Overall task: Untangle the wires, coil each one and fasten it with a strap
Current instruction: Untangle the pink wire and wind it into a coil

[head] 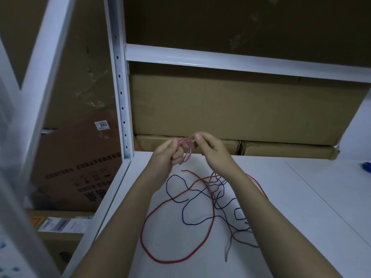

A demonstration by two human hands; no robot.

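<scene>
A pink wire (pixel 187 151), looped into a small coil, is held up above the white shelf (pixel 281 197). My left hand (pixel 167 155) grips the coil with curled fingers. My right hand (pixel 210 149) pinches the coil's top between thumb and fingertips. Below the hands lies a loose tangle on the shelf: a red wire (pixel 149 217) in a big loop, a blue wire (pixel 185 212) crossing it, and a grey-mauve wire (pixel 227 245) trailing toward me. No strap is in sight.
Cardboard boxes (pixel 230 109) fill the back of the shelf under a white crossbar (pixel 220 59). A perforated white upright (pixel 120 91) stands at left, with more boxes (pixel 80 167) beyond it. A small blue object (pixel 366 166) lies at the far right edge.
</scene>
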